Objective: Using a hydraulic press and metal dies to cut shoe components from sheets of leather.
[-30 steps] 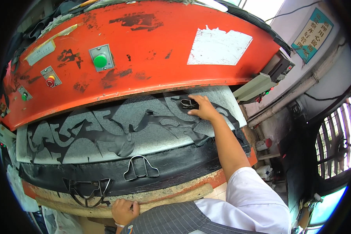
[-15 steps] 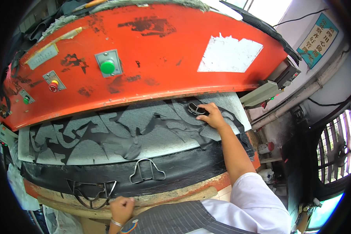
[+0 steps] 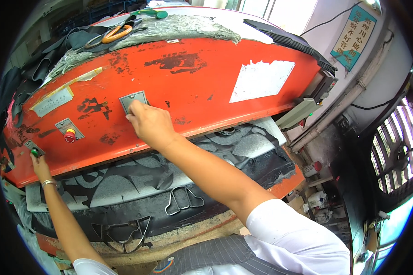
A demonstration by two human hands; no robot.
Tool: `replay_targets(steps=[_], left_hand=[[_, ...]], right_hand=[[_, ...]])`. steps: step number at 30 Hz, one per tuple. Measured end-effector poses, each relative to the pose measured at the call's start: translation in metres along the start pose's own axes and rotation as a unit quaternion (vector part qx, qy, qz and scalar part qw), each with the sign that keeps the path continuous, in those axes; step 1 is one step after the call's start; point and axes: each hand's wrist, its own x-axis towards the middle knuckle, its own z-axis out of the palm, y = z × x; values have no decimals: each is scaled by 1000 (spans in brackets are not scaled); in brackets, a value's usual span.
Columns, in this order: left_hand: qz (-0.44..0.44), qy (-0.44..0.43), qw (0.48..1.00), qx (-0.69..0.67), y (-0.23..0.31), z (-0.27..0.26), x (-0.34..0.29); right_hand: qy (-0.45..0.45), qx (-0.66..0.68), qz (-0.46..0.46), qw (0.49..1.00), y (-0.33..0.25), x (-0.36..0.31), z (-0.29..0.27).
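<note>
My right hand (image 3: pixel 152 124), fingers curled, is against a metal switch plate (image 3: pixel 132 100) on the red press front (image 3: pixel 197 91), covering the large green push button there. At the far left, my left hand (image 3: pixel 41 168) has its fingertips on a small green push button (image 3: pixel 35 151). Below the press edge lies a pale cutting board (image 3: pixel 119 195) with dark, cut-out sheet material (image 3: pixel 163 181) on it. A small metal cutting die (image 3: pixel 227 132) sits on the sheet at the right, partly under the press. Two larger cutting dies, one silver (image 3: pixel 184 200) and one dark (image 3: pixel 124 233), lie nearer me.
A red stop button (image 3: pixel 69 135) sits between the two green ones. Orange-handled scissors (image 3: pixel 117 34) and a green-handled tool (image 3: pixel 153 13) lie on top of the press. A grey control box (image 3: pixel 298 113) juts out at right. A wooden edge (image 3: pixel 192 233) runs along the front.
My right hand has left the small cutting die and moved up and left to the large green button. My left hand has gone from the front edge to the small green button.
</note>
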Motion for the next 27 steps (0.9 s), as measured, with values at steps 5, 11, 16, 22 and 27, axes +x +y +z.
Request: replay_targets(steps=[5,11,16,22,27], left_hand=[[80,-120,989,-20,46,9,-138],[79,-408,909,-31,149,-7,-430],[206,-456,865,15,161,2,-525],[188,-410,890,65,170,9,-534],[248,-441,862,39,149,24,-525]], right_hand=[[60,11,13,998,14,-60,-5],[-143,45,133,980,10,-155,-26],[-141,82,193,968,39,-201,-34],[19,-128,249,960,142,-204,-106],[-72,-300,228,923,217,-185,-133]])
